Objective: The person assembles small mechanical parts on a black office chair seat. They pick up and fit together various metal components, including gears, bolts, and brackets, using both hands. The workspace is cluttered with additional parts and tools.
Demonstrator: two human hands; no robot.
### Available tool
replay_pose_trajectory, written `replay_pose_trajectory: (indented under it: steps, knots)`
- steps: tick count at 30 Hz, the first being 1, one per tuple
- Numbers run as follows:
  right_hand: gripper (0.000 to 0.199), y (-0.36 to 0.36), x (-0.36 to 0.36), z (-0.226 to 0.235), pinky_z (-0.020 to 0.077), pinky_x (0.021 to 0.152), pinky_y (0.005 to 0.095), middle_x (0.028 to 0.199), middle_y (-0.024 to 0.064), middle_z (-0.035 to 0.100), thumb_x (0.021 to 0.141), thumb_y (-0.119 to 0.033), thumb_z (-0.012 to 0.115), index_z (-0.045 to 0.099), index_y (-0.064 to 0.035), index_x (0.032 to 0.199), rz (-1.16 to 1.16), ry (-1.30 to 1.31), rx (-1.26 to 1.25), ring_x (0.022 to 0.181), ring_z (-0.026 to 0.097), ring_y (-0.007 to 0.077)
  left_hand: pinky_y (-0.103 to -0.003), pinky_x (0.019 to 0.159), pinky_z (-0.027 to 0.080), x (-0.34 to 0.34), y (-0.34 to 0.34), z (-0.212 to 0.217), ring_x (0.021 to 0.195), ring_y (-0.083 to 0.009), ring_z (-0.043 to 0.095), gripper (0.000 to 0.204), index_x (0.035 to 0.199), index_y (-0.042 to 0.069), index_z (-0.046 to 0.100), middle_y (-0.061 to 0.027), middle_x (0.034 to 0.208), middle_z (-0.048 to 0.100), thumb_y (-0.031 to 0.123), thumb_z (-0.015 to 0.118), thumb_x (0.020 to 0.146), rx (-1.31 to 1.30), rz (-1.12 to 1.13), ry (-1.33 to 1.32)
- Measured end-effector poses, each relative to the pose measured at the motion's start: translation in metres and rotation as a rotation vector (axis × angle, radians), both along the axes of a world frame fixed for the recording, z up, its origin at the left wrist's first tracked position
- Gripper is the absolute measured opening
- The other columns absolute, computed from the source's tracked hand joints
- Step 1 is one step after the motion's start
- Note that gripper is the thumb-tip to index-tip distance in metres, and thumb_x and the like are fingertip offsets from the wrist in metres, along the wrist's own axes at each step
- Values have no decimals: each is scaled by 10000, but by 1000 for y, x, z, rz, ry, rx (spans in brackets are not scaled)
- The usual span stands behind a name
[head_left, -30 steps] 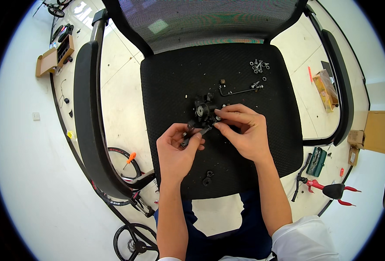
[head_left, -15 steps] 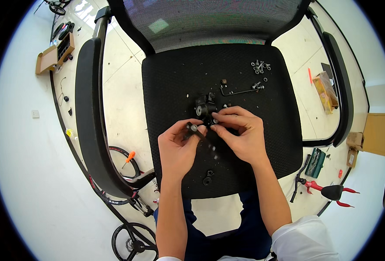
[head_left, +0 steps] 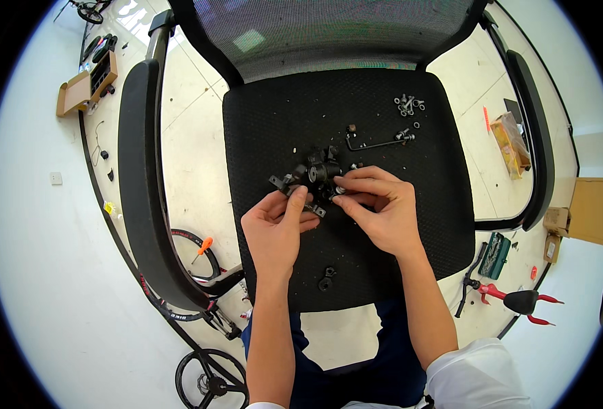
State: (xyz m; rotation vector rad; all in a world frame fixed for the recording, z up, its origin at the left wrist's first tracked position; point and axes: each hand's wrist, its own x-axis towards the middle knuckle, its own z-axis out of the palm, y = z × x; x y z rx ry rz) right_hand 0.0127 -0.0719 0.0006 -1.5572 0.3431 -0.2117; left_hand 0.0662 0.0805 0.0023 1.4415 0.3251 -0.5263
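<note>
On the black chair seat, my left hand pinches a small black bracket between thumb and fingers, its slotted ends sticking out on both sides. My right hand is closed on a small shiny piece, mostly covered by the fingertips. Just beyond both hands is a black part with a round barrel; whether the right fingertips touch it I cannot tell. Nearer me on the seat lies a small black ringed part.
An L-shaped hex key lies beyond my right hand, with several bolts and washers farther back. Armrests flank the seat. On the floor are an open cardboard box, an orange-handled screwdriver and a green toolbox.
My left hand has turned the bracket and shifted slightly left; its slotted ends now show more clearly. My right hand has barely moved.
</note>
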Motion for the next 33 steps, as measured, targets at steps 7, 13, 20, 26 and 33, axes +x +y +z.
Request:
replay_pose_trajectory:
  steps: [7, 13, 20, 26, 33]
  knots:
    - [252, 0, 0, 1, 580, 753, 231, 1035, 135, 640, 761, 130, 696, 704, 75, 1007, -10, -2, 31, 881, 666, 156, -272, 657, 599, -3, -1, -5, 737, -167, 693, 221, 1042, -85, 662, -149, 908, 706, 70, 675, 887, -112, 1, -1]
    - [261, 2, 2, 2, 578, 747, 223, 1023, 129, 638, 763, 128, 700, 702, 72, 1018, -36, -19, 44, 859, 656, 143, -269, 667, 595, -4, -1, -6, 724, -172, 693, 213, 1000, -82, 668, -143, 875, 707, 77, 711, 864, -45, 83, -58]
    - [262, 6, 3, 3, 577, 748, 219, 1016, 123, 638, 766, 122, 706, 702, 69, 1023, -64, -20, 44, 862, 652, 136, -283, 664, 599, -5, -1, -4, 716, -183, 693, 195, 941, -75, 660, -150, 843, 701, 70, 742, 840, -57, 162, -47]
    - [225, 13, 0, -1, 585, 767, 239, 1007, 104, 666, 778, 74, 713, 721, 37, 1000, -24, -23, -15, 865, 690, 153, -274, 676, 600, -13, -9, -5, 736, -163, 691, 196, 955, -88, 672, -150, 856, 703, 53, 739, 836, -68, 219, -44]
    - [233, 14, 0, 1, 578, 765, 240, 990, 89, 677, 776, 52, 722, 726, 22, 1006, -36, -10, -73, 859, 694, 146, -279, 711, 597, -16, -12, -7, 779, -161, 691, 181, 977, -72, 676, -141, 888, 705, 36, 729, 842, -137, 247, -30]
